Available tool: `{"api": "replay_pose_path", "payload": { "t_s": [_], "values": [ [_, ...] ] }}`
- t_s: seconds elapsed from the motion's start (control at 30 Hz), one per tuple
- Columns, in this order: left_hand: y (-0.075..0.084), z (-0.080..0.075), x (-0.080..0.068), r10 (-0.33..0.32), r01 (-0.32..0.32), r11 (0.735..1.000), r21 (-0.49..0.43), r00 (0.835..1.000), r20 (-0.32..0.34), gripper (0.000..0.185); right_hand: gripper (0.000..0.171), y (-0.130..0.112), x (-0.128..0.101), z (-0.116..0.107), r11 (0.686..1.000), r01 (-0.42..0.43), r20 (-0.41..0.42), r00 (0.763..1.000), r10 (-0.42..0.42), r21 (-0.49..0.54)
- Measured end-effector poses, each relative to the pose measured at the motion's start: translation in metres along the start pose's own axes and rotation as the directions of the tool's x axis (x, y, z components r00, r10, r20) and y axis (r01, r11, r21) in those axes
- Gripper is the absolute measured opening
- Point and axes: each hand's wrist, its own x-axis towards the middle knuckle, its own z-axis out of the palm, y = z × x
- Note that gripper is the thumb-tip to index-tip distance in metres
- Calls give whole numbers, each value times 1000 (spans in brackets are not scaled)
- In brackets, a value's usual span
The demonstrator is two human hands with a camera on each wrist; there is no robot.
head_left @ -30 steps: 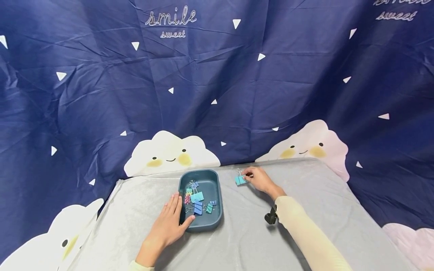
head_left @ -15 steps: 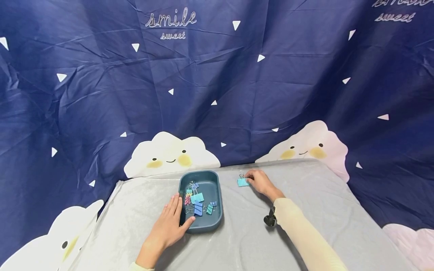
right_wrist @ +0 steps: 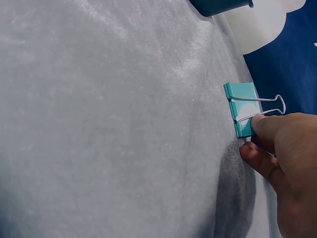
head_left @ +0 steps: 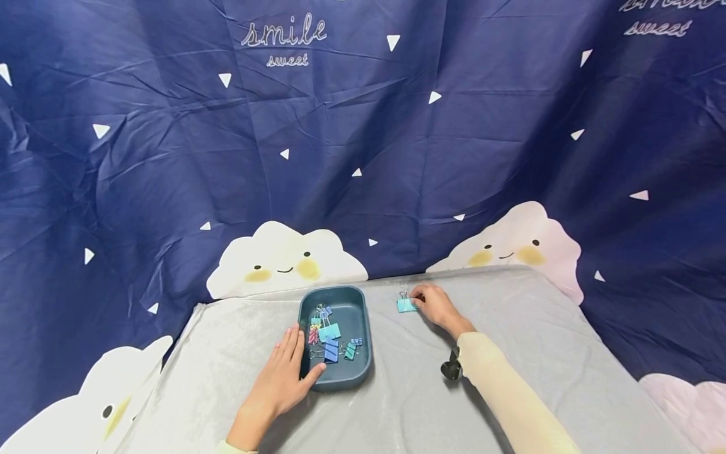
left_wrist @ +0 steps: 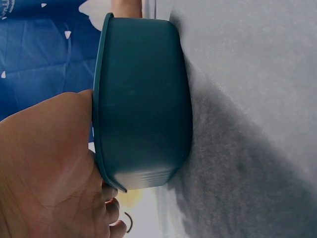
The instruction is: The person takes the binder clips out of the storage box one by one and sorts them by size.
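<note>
A turquoise binder clip (head_left: 406, 305) with silver wire handles is pinched at its right end by my right hand (head_left: 437, 306), over the far part of the cloth-covered table. In the right wrist view, the thumb lies on the face of the binder clip (right_wrist: 243, 106) and its handles point toward the backdrop. My left hand (head_left: 278, 378) rests with straight fingers on the left rim of a dark teal bin (head_left: 365, 328). Inside the bin lie several binder clips, among them a large turquoise one (head_left: 329, 331), a blue one (head_left: 331, 349), a green one (head_left: 350, 350) and a pink one (head_left: 313, 335).
Grey plush cloth (head_left: 408, 397) covers the table. Behind its far edge hangs a navy backdrop (head_left: 340, 126) with white triangles and smiling clouds. A black wrist device (head_left: 451, 366) hangs under the right sleeve cuff (head_left: 471, 347).
Over the last second my right hand has shifted slightly, and the pinched binder clip has turned from tilted to nearly level. The left hand and bin have stayed put.
</note>
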Motion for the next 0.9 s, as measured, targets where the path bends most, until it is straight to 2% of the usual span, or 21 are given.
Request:
{"api": "replay_pose_path", "payload": {
  "t_s": [0.37, 0.63, 0.9],
  "values": [
    [-1, 0, 0, 1, -1, 1000, -7, 1000, 7, 92, 11, 1, 0, -1, 1000, 29, 1, 1000, -29, 10],
    [-4, 5, 1, 42, -44, 999, -23, 997, -66, 91, 12, -4, 2, -7, 1000, 9, -7, 1000, -8, 11],
    [-1, 2, -1, 7, -8, 1000, -17, 1000, -6, 92, 11, -20, 7, -22, 1000, 10, -35, 999, -10, 0]
  ]
}}
